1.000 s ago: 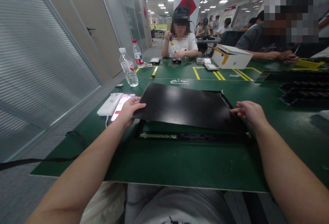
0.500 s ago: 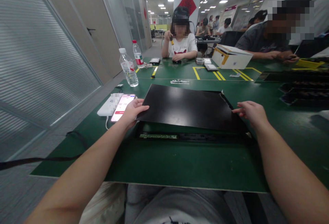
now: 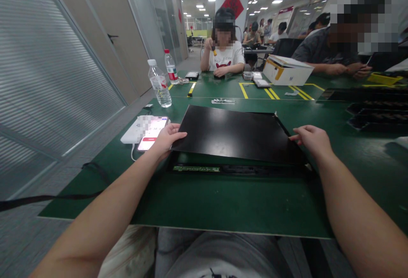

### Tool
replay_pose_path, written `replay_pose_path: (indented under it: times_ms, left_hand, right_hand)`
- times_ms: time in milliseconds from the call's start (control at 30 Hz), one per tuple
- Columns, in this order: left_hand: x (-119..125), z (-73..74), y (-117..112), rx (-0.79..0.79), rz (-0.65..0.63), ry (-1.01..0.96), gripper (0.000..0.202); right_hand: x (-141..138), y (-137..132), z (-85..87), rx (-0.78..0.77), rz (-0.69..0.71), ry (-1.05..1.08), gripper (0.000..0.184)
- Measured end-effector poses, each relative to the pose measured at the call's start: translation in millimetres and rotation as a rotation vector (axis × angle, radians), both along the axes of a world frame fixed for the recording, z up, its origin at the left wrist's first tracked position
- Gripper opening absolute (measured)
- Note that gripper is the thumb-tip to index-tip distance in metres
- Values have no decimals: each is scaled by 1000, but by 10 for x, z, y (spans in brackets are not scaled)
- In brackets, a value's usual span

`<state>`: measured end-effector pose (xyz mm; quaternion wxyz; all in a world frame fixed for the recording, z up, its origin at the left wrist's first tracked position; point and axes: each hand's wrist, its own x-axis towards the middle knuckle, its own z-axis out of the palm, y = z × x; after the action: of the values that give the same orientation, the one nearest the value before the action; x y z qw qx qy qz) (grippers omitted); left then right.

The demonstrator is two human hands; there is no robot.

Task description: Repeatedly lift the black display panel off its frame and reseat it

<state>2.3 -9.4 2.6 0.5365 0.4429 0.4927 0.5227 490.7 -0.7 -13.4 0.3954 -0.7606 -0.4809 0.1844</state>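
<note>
A large flat black panel (image 3: 232,133) lies tilted over a black frame (image 3: 242,169) on the green table (image 3: 223,203). A strip of green circuit board (image 3: 196,168) shows along the frame's near edge. My left hand (image 3: 165,140) grips the panel's near left corner, thumb on top. My right hand (image 3: 314,140) holds the panel's right edge with curled fingers. The panel's near edge is raised above the frame.
A phone (image 3: 152,132) with a lit screen rests on a white block just left of my left hand. Two water bottles (image 3: 159,84) stand farther back. Across the table a person holds a screwdriver; another person sits at right behind a white box (image 3: 287,70). Black trays (image 3: 379,112) lie at right.
The panel has slid a little to the right and away, and its near edge has come lower toward the frame. Both hands kept their hold and moved with it.
</note>
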Motion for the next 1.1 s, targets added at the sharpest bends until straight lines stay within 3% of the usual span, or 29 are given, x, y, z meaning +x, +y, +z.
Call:
replay_pose_path:
  times_ms: [100,300,667,900,1100]
  left_hand:
    - [-8,-16,8,-15,3,17,48]
    - [13,7,5,-62,25,31,51]
    - [39,18,-16,-80,4,17,45]
    - [53,29,-29,-84,14,-13,56]
    - [88,36,-8,-88,60,-11,29]
  right_hand:
    - [-58,-34,62,-54,-59,-14,15]
    - [-117,-59,126,-90,-47,-128,11]
    - [-77,-25,76,-65,-17,-264,10]
    - [-38,1,32,-57,-22,-306,10]
    - [-36,9,31,-66,-16,-344,12]
